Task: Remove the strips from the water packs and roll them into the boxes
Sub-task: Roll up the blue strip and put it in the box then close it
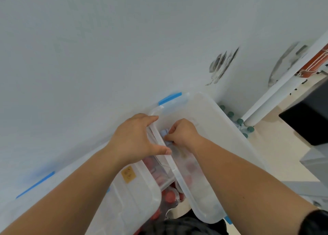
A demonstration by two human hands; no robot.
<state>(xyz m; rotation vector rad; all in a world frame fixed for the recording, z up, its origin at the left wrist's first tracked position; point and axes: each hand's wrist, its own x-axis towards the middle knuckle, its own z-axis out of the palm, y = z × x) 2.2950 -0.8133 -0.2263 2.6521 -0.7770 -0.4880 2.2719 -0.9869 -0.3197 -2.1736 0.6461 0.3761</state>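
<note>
Though smeared by blur, reads as a blue latch (35,183) at far left, low against the white wall (106,39). Shows next a clear lid (124,199) with a yellow sticker (128,174), partly hidden by the left forearm. Finds the left hand (136,137) just past it, spread over the rim of a clear box (173,170), fingers released and straight along the outer side, thumb laid across the rim, grasping nothing. Glimpses red bottle caps (168,194) inside the box, below the hands. Places the strip (164,133), pale blue, just inside that rim, over the open box, touching the right hand (183,133). Catches the right fingers clenched round the strip, pinching it between thumb and fingertips, knuckles up. Meets, beside the right forearm, a broad translucent panel (213,128) with a blue clip (170,98) at its far end, running alongside the box rim. Picks out green-capped bottles (239,122) near a white post (266,96) further right, then a black block (308,121) at the edge, well apart from the hands
</note>
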